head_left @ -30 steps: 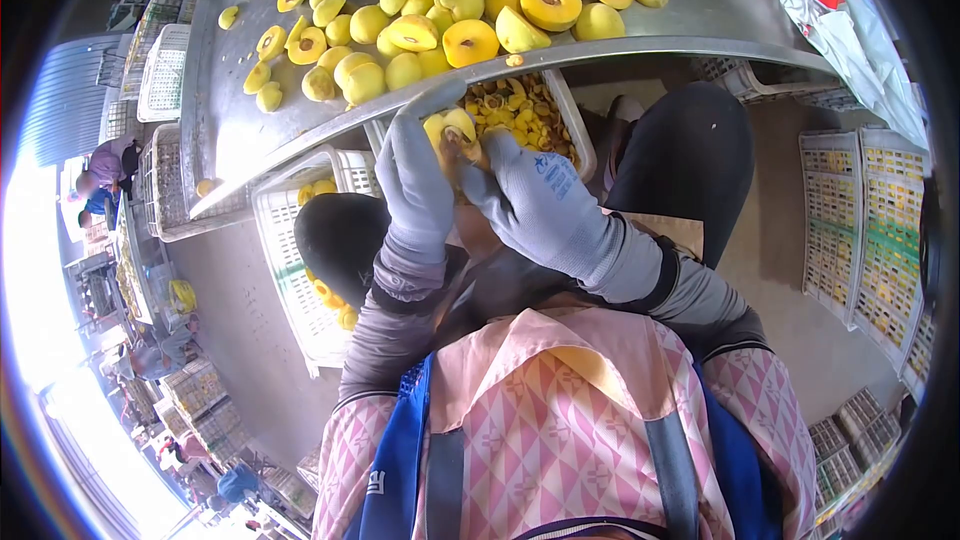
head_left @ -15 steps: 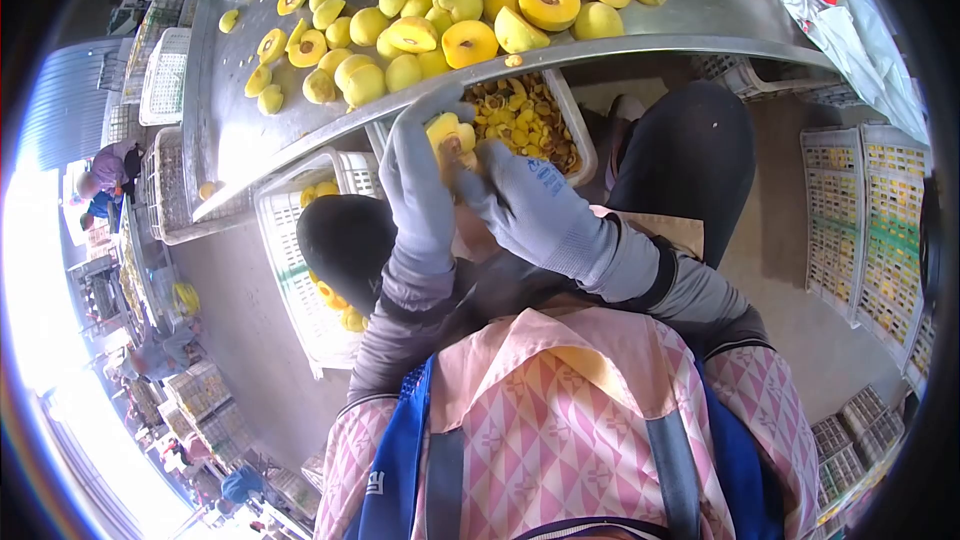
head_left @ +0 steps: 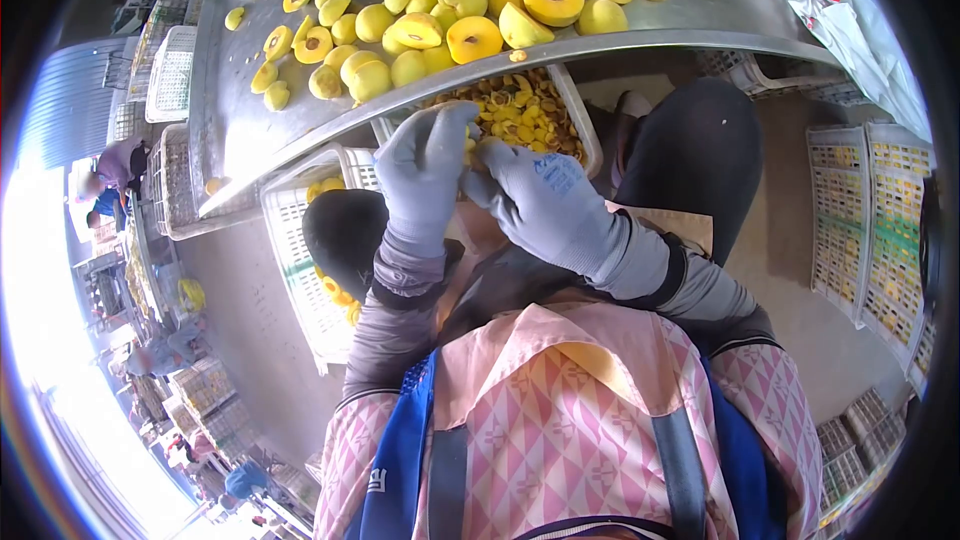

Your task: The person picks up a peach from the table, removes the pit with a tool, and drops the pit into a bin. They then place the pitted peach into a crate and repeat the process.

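Note:
Both my hands wear grey gloves and meet above a crate below the table edge. My left hand (head_left: 425, 175) is closed around a yellow peach half (head_left: 470, 143), which is now mostly hidden by the fingers. My right hand (head_left: 540, 200) is closed with its fingertips against the fruit; whatever it grips is hidden. Just beyond, a white crate (head_left: 578, 125) holds yellow and brown fruit scraps (head_left: 520, 110). Many cut peach halves (head_left: 420, 30), some showing brown centres, lie on the metal table (head_left: 270, 135).
A white crate (head_left: 290, 230) with yellow fruit stands by my left knee. Stacked crates (head_left: 865, 230) are at the right. A plastic bag (head_left: 850, 30) hangs over the table's right corner. Other people (head_left: 120, 165) are at the far left.
My left hand has turned and its fingers have folded over the peach half, covering most of it. My right hand stays close beside it. The view has shifted slightly.

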### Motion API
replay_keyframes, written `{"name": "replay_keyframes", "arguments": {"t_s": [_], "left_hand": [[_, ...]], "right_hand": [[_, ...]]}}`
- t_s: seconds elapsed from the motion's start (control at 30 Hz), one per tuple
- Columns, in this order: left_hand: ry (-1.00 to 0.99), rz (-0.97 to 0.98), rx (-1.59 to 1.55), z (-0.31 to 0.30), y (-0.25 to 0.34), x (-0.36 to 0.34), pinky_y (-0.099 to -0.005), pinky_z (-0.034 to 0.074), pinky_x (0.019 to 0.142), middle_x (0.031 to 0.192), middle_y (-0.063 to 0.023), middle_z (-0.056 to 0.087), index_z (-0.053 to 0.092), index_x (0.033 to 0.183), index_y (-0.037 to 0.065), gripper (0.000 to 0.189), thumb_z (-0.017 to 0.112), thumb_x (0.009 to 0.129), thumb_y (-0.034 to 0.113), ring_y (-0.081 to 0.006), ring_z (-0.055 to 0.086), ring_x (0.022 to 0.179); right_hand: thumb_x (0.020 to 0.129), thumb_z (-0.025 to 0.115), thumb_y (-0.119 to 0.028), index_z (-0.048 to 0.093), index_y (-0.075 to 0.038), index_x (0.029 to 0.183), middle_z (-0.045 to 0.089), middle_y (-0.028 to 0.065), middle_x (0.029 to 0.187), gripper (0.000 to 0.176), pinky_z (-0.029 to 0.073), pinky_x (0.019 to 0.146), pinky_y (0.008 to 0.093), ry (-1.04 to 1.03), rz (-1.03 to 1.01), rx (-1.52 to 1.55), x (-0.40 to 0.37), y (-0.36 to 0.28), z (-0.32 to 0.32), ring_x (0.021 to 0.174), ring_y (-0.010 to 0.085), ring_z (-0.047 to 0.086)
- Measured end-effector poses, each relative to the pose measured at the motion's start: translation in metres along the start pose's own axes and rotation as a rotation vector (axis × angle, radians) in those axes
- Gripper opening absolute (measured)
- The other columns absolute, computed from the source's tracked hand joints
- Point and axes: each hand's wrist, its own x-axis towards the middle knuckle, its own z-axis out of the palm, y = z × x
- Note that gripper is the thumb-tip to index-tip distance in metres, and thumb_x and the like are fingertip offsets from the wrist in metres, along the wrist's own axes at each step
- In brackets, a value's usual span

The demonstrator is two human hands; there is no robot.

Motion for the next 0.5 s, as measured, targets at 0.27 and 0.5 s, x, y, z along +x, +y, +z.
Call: {"name": "replay_keyframes", "arguments": {"t_s": [0.27,0.5], "left_hand": [[-0.058,0.024,-0.06,0.002,-0.002,-0.005,-0.0265,0.054,0.074,0.092,-0.008,0.075,0.075,0.1,-0.003,0.031,0.056,0.099,0.022,-0.0128,0.068,0.081],[-0.103,-0.185,-0.17,0.0,-0.005,-0.002,-0.023,0.052,0.066,0.086,-0.0057,0.074,0.076,0.099,-0.002,0.025,0.061,0.098,0.018,-0.0078,0.063,0.072]], "right_hand": [[0.1,0.058,-0.028,0.063,-0.002,0.106,0.068,0.0192,0.076,0.027,0.053,0.062,0.0468,-0.131,0.123,0.234,0.001,0.009,-0.003,0.072,0.0378,0.068],[0.1,0.057,-0.03,0.064,-0.002,0.104,0.067,0.0218,0.079,0.029,0.052,0.064,0.0482,-0.226,0.148,0.0,-0.002,-0.005,-0.008,0.075,0.04,0.067]]}}
